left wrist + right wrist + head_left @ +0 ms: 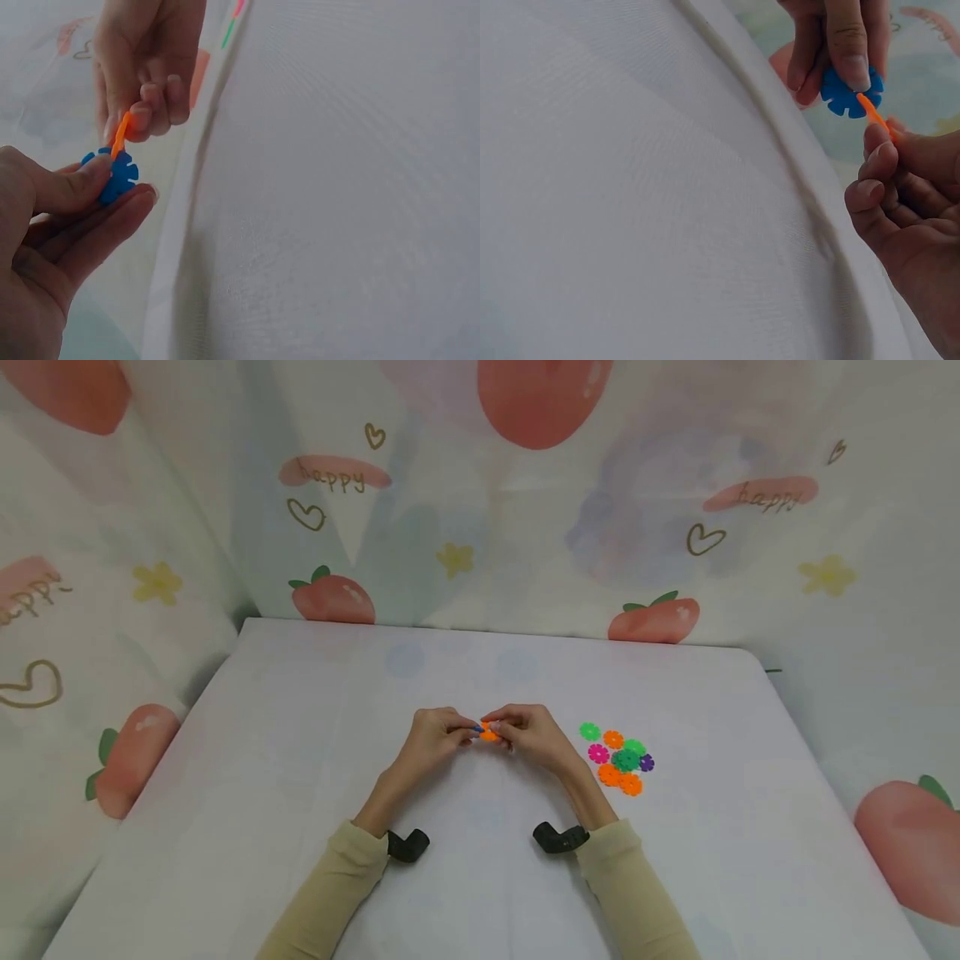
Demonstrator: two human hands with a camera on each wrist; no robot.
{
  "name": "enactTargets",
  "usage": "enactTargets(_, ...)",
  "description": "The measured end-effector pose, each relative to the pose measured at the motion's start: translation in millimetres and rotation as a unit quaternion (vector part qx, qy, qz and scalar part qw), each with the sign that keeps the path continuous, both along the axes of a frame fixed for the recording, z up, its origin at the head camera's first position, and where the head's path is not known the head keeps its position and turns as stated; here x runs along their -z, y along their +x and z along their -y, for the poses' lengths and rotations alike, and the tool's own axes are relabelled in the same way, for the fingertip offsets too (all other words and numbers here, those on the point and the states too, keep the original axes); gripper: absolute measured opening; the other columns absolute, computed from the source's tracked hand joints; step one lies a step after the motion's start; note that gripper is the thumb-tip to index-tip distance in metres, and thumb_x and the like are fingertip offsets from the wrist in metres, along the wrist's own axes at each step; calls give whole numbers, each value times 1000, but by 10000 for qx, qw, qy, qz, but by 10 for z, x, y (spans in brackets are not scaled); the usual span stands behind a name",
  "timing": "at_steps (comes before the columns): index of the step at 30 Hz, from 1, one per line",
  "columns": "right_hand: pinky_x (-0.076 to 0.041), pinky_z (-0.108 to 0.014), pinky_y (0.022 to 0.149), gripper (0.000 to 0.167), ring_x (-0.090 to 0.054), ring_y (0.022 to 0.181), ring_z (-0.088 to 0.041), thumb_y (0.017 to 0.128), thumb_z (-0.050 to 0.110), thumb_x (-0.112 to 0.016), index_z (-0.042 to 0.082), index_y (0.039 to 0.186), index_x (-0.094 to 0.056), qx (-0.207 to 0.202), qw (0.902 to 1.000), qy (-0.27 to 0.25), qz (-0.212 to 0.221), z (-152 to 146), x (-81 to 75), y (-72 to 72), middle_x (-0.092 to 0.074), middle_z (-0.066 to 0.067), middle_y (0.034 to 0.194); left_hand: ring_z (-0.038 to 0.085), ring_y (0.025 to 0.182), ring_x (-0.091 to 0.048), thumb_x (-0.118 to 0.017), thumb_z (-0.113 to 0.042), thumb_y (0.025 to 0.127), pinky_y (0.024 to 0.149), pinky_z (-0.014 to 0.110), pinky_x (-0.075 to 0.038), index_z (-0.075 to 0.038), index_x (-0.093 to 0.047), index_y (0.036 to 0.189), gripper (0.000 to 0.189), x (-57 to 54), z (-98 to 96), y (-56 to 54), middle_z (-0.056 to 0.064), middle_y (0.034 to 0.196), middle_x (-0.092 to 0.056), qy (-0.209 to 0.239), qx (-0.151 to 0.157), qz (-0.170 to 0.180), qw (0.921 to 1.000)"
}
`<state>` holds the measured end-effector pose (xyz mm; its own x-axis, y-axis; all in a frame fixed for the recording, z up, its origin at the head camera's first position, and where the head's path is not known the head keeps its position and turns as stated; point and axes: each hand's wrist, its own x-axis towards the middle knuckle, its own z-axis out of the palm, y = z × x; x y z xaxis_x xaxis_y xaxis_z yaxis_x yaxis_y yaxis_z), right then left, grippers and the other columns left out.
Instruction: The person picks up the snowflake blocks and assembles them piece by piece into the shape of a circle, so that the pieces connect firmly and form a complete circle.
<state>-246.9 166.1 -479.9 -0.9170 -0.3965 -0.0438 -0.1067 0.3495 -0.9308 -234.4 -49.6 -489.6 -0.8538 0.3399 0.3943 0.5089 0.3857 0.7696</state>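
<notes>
Between thumb and fingers, my left hand [438,732] pinches a blue notched plastic disc [122,178], flat and flower-shaped. My right hand [531,735] pinches an orange notched disc [489,732], which shows edge-on in both wrist views. The orange disc [875,115] stands crosswise to the blue one, its edge at a slot in the blue rim. Both hands meet over the middle of the table, fingertips close together. Fingers cover part of each disc.
To the right of my right hand, several loose notched discs lie on the white table [720,827]: an orange disc [631,784], a pink disc [597,753], a purple disc [647,763] and green ones [590,732]. A printed curtain [525,527] hangs behind the table.
</notes>
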Motion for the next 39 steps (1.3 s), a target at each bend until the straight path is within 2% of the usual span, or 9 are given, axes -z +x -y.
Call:
enactTargets(9,-51,-23,57,20,-60,64,-15,101,2,-62,-6,115,-73,261,9995,-173,-85,-7,60,10,-73,-21,86,17,62,-66,-78,6,85,59,19,-54,5,-81,90,5,11,-98,28,12,76,-73,-262,-172,-842,9960)
enactTargets(13,-49,-24,56,21,-59,67,-15,101,7,-63,-5,115,-74,421,9990,-109,-76,25,49,27,-72,-21,88,16,65,-66,-76,3,89,60,19,-54,4,-81,93,6,16,-95,27,12,80,-74,-460,-215,-848,9951)
enactTargets(15,-48,-23,57,20,-58,67,-16,102,7,-63,-3,115,-74,353,9993,2,-114,32,28,27,-72,-20,87,17,68,-68,-76,1,90,63,21,-56,3,-81,95,7,11,-61,29,10,83,-76,-304,-160,-434,9985)
enactTargets(17,-48,-22,59,20,-59,68,-18,102,8,-63,-1,115,-75,167,9995,154,-204,29,-3,24,-73,-18,87,17,68,-71,-76,-2,91,65,24,-58,0,-80,102,12,-6,-16,35,9,84,-77,-26,-49,250,9997)
enactTargets(19,-49,-22,61,20,-60,70,-22,102,9,-63,2,118,-74,-11,9992,273,-306,17,-44,29,-74,-15,88,18,68,-74,-75,-7,93,71,26,-60,-2,-77,114,22,-20,20,33,8,87,-78,243,47,1005,9946)
enactTargets(23,-49,-23,66,25,-62,73,-31,101,10,-65,7,125,-69,-164,9977,433,-486,-17,-113,63,-73,-13,85,19,66,-76,-72,-18,98,77,29,-61,-3,-70,129,34,-45,23,4,11,91,-78,466,223,2154,9752)
enactTargets(29,-51,-25,67,27,-63,72,-34,101,14,-66,6,126,-62,-166,9966,541,-592,-43,-143,89,-71,-14,80,23,68,-75,-70,-20,99,74,36,-63,2,-73,120,30,-103,-35,-16,18,100,-76,958,701,3457,9308)
enactTargets(34,-52,-26,67,24,-67,74,-29,100,19,-70,7,120,-69,99,9920,873,-911,-134,-160,72,-74,-12,86,27,76,-76,-68,-14,99,73,40,-64,5,-72,113,23,-116,-26,11,22,101,-74,1346,668,3811,9123)
enactTargets(39,-52,-27,69,21,-65,76,-21,96,18,-74,8,114,-74,536,9798,1405,-1317,-339,-199,48,-75,-8,95,28,79,-77,-68,-13,99,76,41,-64,5,-70,113,23,-111,56,30,21,102,-74,1590,452,3866,9073)
